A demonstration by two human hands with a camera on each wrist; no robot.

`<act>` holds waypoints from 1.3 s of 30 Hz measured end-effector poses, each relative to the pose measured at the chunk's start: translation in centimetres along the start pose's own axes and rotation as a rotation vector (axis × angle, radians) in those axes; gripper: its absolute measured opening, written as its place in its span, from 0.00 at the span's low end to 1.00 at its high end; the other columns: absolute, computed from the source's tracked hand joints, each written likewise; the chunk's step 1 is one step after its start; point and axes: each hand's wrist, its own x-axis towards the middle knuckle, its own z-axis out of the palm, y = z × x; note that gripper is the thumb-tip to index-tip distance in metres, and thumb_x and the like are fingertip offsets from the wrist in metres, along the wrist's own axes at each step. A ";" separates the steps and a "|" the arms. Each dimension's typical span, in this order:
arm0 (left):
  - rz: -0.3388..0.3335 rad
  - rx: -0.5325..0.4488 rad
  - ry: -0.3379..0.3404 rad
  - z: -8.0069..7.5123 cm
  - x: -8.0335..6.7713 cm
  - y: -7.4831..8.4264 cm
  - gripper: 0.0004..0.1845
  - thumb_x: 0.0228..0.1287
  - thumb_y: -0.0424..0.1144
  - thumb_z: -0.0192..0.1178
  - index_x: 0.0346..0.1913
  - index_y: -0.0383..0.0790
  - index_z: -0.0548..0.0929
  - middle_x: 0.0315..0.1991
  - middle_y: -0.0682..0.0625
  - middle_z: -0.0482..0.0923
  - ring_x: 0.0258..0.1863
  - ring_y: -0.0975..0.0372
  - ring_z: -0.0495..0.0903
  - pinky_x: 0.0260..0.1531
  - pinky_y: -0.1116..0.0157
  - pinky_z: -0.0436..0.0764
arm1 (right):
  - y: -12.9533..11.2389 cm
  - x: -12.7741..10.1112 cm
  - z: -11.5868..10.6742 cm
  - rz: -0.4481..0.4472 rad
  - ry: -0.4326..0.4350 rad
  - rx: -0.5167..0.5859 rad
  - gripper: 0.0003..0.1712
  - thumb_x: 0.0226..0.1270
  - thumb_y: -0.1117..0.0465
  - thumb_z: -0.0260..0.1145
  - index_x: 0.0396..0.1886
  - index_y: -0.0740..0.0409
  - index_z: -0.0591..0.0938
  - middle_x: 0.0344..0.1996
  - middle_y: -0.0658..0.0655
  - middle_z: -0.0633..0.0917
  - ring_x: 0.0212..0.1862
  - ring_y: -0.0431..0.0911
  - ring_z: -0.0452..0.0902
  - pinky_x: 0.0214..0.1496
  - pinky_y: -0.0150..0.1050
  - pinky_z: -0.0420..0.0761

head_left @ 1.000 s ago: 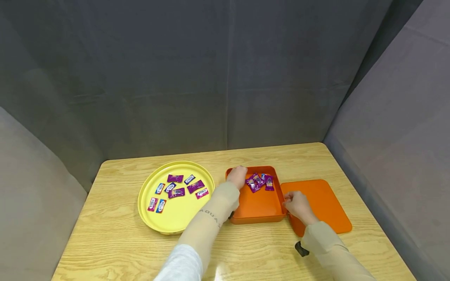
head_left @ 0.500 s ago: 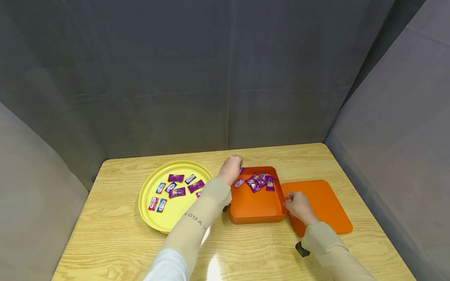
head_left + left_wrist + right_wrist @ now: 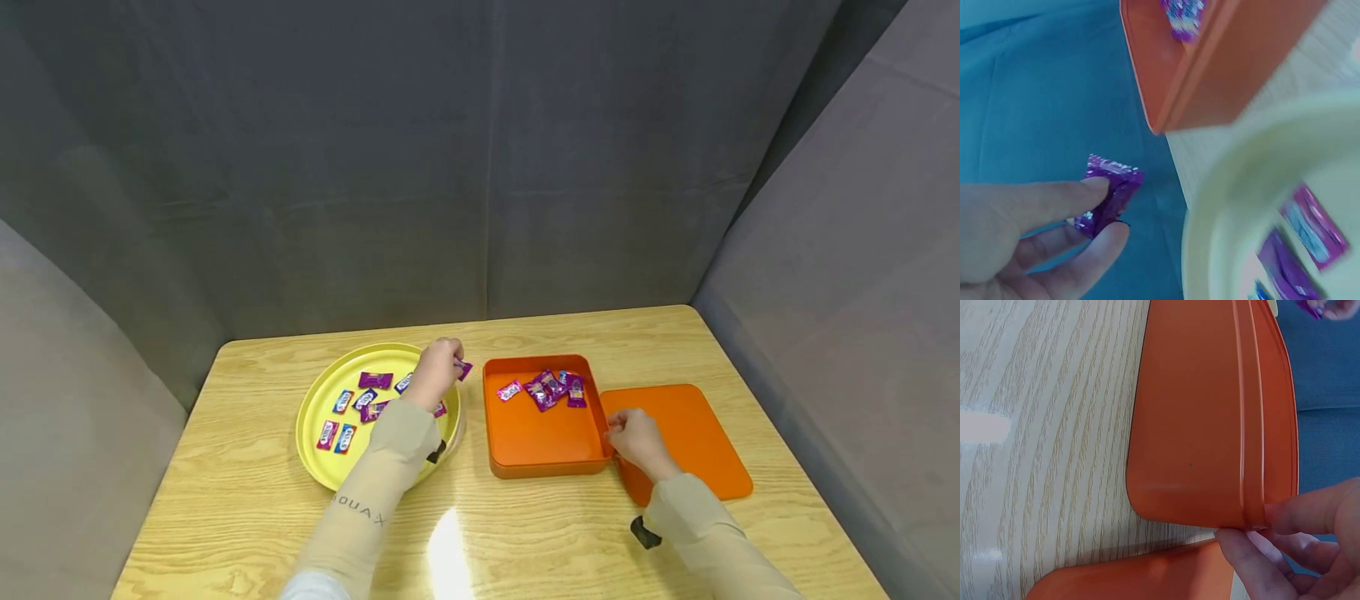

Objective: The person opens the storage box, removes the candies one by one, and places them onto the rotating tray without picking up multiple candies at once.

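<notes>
The left hand (image 3: 435, 371) pinches a purple candy (image 3: 1108, 192) between thumb and fingertip, hanging over the yellow plate's (image 3: 322, 471) rim at about 3 o'clock. The right hand (image 3: 633, 437) grips the orange box (image 3: 543, 437) at its 4 o'clock corner, just beside the lid (image 3: 690, 442). To do this well, I judge the pinch should stay light and the candy travel clear of both rims, with the box held steady.

Setting: staged recording booth | Evidence: grey fabric screens (image 3: 480, 158) enclosing three sides | small wood-grain worktop (image 3: 240, 500) | sorted props only, no household furnishings
</notes>
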 end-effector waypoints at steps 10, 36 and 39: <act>-0.182 -0.006 -0.191 -0.8 -3.0 -4.3 0.10 0.42 0.16 0.58 0.23 0.34 0.74 0.22 0.49 0.68 0.22 0.61 0.66 0.18 0.70 0.66 | 0.0 -0.1 -0.1 0.011 -0.009 0.008 0.17 0.58 0.72 0.59 0.46 0.78 0.74 0.26 0.59 0.76 0.25 0.45 0.69 0.26 0.33 0.73; -0.241 0.143 -0.336 0.5 -5.2 -6.3 0.10 0.41 0.18 0.62 0.21 0.35 0.75 0.21 0.48 0.71 0.21 0.58 0.71 0.19 0.68 0.74 | -0.2 -0.1 -0.1 -0.001 -0.010 -0.004 0.16 0.57 0.72 0.59 0.44 0.78 0.74 0.27 0.61 0.77 0.27 0.47 0.70 0.27 0.35 0.75; -0.241 0.186 -0.336 0.6 -5.1 -6.4 0.10 0.42 0.20 0.63 0.22 0.36 0.76 0.22 0.48 0.72 0.22 0.58 0.72 0.20 0.67 0.75 | -0.3 -0.1 -0.2 0.000 -0.011 -0.002 0.16 0.57 0.72 0.59 0.44 0.78 0.74 0.27 0.60 0.76 0.27 0.47 0.69 0.27 0.35 0.74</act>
